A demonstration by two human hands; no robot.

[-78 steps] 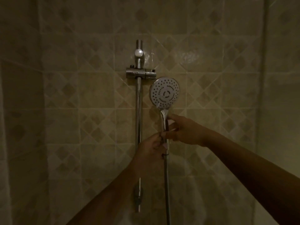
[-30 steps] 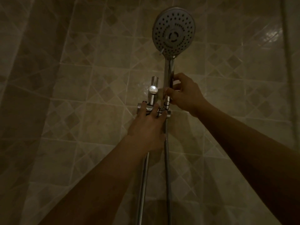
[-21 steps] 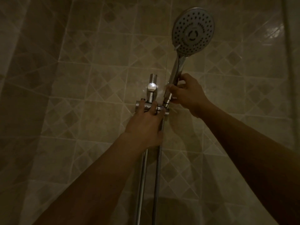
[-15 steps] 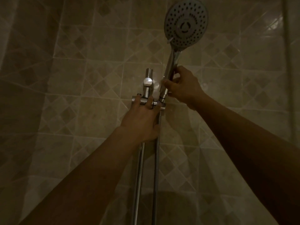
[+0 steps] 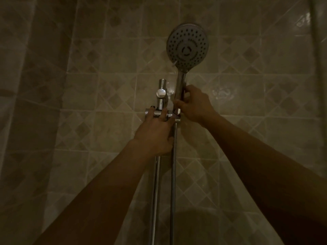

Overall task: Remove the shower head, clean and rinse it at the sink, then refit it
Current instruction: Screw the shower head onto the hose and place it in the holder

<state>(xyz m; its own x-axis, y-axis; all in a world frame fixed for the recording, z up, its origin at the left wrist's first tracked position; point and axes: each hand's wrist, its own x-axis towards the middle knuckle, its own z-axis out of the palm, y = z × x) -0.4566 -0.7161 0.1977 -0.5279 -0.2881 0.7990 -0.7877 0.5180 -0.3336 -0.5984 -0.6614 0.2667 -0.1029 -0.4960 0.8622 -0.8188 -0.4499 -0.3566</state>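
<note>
Holding: the right hand grips the shower head handle, up by the far wall.
Steadying: the left hand wraps the holder.
Changed: the tilted handle now stands straight in its holder.
Meaning: nearly refitted.

Dim bathroom shower stall: beige diamond-patterned wall tiles, chrome slide rail with bracket, round shower head on a metal hose.
</note>
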